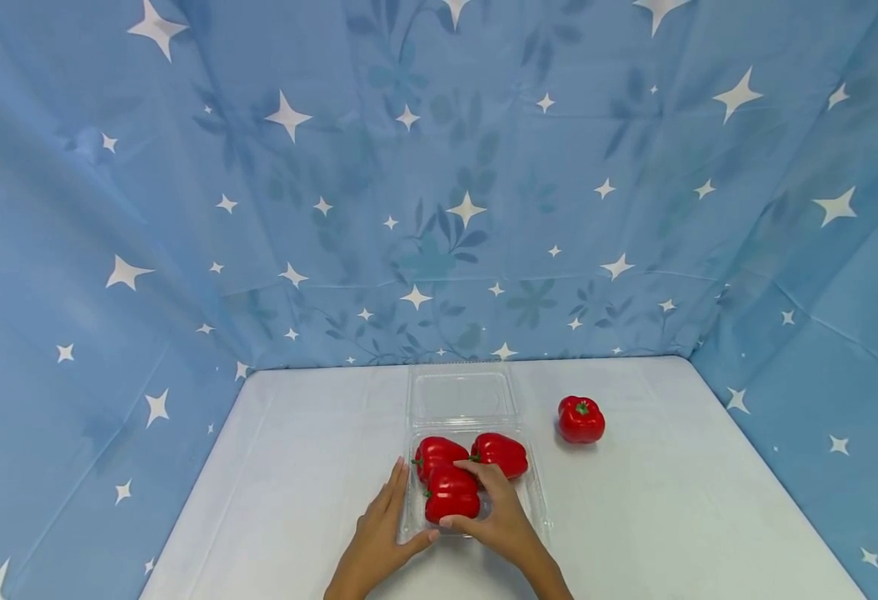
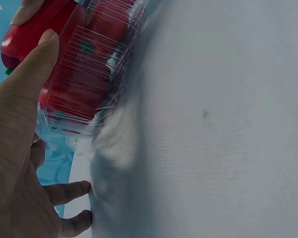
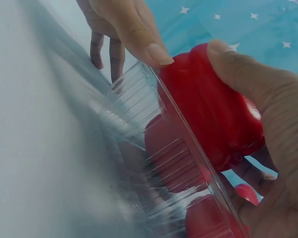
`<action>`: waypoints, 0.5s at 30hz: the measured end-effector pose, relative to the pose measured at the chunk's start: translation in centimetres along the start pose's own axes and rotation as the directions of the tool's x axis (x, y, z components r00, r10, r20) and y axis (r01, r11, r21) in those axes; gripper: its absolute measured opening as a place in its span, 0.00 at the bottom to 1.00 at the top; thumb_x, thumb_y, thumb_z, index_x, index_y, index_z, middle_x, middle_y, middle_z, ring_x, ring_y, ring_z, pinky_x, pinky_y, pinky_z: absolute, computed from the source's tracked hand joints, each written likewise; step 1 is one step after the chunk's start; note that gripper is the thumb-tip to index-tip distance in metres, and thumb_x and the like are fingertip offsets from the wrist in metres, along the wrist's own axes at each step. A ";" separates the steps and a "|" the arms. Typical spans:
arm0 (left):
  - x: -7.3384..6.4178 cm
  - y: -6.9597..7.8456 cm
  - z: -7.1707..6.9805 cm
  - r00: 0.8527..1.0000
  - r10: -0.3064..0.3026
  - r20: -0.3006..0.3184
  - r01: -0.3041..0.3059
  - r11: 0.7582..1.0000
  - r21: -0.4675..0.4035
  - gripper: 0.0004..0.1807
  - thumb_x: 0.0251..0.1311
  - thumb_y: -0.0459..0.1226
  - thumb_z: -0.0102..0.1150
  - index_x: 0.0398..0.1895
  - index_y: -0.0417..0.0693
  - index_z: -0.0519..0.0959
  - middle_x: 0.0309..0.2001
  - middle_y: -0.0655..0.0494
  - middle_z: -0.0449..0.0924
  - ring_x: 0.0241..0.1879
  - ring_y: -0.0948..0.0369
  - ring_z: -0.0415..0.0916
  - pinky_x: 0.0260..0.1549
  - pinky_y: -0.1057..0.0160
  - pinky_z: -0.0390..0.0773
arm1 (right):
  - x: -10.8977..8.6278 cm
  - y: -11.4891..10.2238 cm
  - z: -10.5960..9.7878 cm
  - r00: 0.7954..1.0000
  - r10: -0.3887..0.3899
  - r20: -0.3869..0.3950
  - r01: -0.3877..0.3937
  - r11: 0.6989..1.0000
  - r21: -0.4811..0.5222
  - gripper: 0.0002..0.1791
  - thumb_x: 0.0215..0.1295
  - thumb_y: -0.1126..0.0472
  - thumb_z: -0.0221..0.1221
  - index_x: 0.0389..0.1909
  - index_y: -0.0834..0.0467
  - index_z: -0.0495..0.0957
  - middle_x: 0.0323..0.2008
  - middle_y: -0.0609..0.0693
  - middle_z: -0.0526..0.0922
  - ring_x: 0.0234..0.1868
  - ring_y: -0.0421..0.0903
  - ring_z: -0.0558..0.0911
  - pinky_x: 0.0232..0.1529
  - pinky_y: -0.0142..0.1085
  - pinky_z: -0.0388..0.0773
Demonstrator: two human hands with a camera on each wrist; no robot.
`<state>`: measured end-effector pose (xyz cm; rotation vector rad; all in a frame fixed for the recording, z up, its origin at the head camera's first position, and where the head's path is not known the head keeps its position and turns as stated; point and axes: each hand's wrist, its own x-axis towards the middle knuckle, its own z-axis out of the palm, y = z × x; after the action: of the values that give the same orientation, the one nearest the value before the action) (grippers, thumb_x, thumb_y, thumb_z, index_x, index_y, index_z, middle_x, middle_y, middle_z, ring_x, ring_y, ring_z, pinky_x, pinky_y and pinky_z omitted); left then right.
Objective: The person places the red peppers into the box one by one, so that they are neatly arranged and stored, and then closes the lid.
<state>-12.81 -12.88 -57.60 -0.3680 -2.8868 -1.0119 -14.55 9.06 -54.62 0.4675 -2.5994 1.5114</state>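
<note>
From here I see the right hand (image 1: pixel 501 517) gripping a glossy red bell pepper (image 1: pixel 452 497) that juts above the rim of a clear, ribbed plastic container (image 1: pixel 538 500). The left hand (image 1: pixel 385 527), fingers extended, lies along the container's left side. Behind sit a left-rear red pepper (image 1: pixel 437 452) and a right-rear red pepper (image 1: pixel 505 454); a lone red pepper (image 1: pixel 581 421) stands on the white-covered desk (image 1: pixel 296 467). I'd worry about slick skin slipping the grip, crowding jamming the peppers, or hard pressing buckling thin plastic. I can't tell what supports the gripped pepper: its underside is hidden.
</note>
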 end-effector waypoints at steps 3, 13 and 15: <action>0.0 -0.1 0.0 1.000 0.001 -0.001 -0.001 1.000 0.003 0.58 0.52 0.68 0.59 0.79 0.53 0.47 0.76 0.46 0.53 0.66 0.36 0.65 0.47 0.25 0.71 | 0.1 0.1 0.2 1.000 -0.018 0.010 0.018 1.000 -0.011 0.41 0.42 0.41 0.75 0.60 0.43 0.72 0.56 0.38 0.77 0.55 0.39 0.77 0.52 0.39 0.83; 0.1 -0.2 0.1 1.000 0.025 -0.004 -0.025 1.000 -0.007 0.59 0.52 0.67 0.60 0.79 0.50 0.46 0.77 0.45 0.53 0.67 0.37 0.64 0.48 0.26 0.71 | 0.4 0.3 0.6 0.999 -0.037 0.038 0.040 0.996 -0.086 0.40 0.44 0.38 0.73 0.61 0.46 0.74 0.54 0.43 0.75 0.57 0.47 0.77 0.52 0.48 0.82; 0.1 -0.3 0.0 1.000 0.026 -0.001 -0.026 1.000 -0.007 0.59 0.52 0.67 0.61 0.79 0.50 0.46 0.77 0.45 0.52 0.67 0.37 0.64 0.48 0.25 0.71 | 0.4 0.3 0.6 0.998 -0.042 0.040 0.046 0.993 -0.105 0.40 0.45 0.37 0.72 0.60 0.46 0.74 0.53 0.43 0.75 0.57 0.48 0.77 0.51 0.49 0.82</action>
<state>-12.95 -13.04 -57.75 -0.4041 -2.8703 -1.0180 -15.02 8.58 -55.10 0.5439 -2.6622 1.3570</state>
